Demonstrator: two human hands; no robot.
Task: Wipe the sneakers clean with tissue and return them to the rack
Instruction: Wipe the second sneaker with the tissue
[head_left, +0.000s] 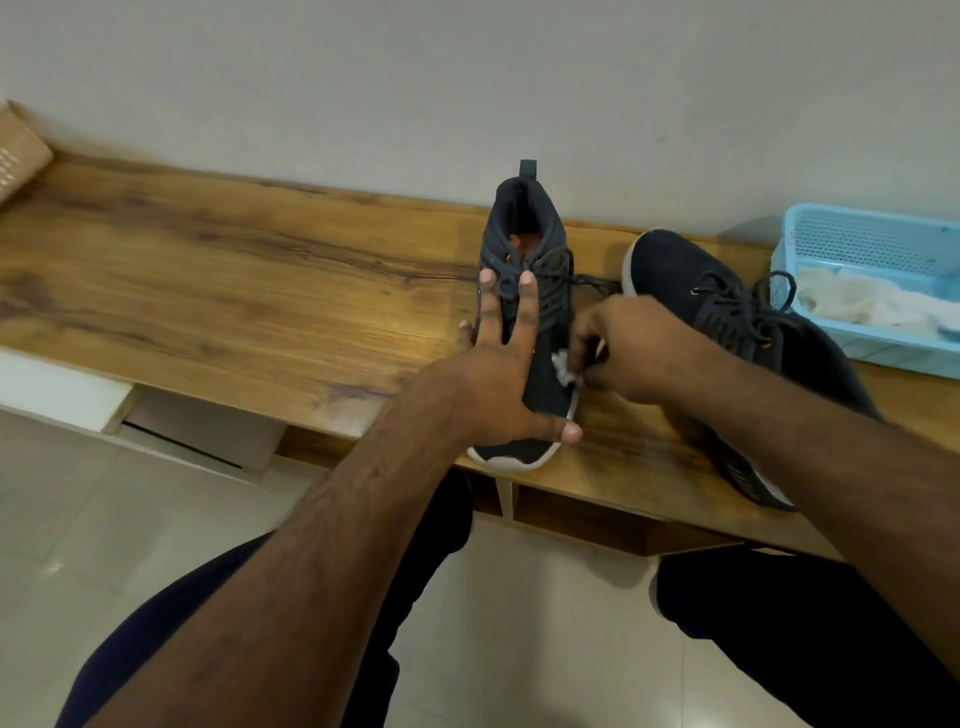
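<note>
A dark sneaker (527, 234) with a white sole stands on the wooden rack top (234, 291), toe toward me and over the front edge. My left hand (501, 374) lies flat on its toe and left side, fingers spread, steadying it. My right hand (631, 353) pinches a small wad of white tissue (563, 366) against the sneaker's right side near the toe. The second dark sneaker (691, 280) lies to the right, partly hidden under my right forearm.
A light blue plastic basket (878, 244) holding crumpled white tissue sits at the right end of the rack top. A woven basket (18, 150) shows at the far left. Open compartments lie below the top. A white wall runs behind; tiled floor and my knees are below.
</note>
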